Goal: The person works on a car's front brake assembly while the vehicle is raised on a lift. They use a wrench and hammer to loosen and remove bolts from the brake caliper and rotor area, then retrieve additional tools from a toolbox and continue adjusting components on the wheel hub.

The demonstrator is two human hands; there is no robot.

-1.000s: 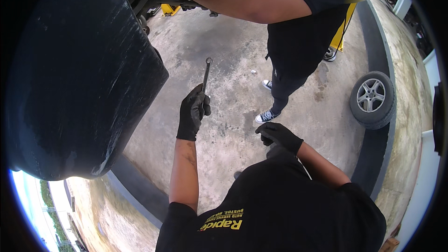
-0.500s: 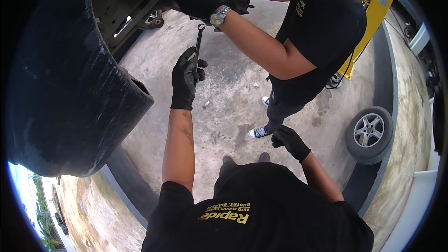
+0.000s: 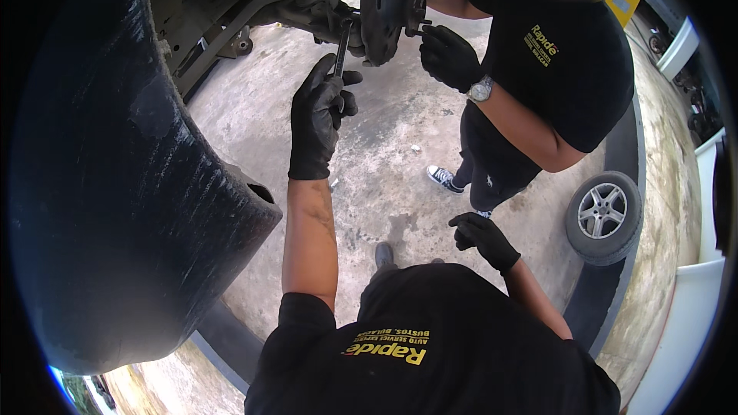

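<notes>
Left hand [image 3: 313,124] holds 1 wrench [image 3: 341,52] lengthwise forward, slanting right.

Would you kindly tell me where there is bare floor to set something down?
Bare floor shows between the right hand and the loose wheel, with another patch between the left forearm and the co-worker's shoes. It is crowded at the top, where the left hand, wrench and co-worker's hand are near the hub.

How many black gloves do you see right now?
3: one on the left hand holding the wrench, one on the right hand, lower down, and one on the co-worker's hand beside the wheel hub. Their other hand is hidden, so a fourth is possible.
</notes>
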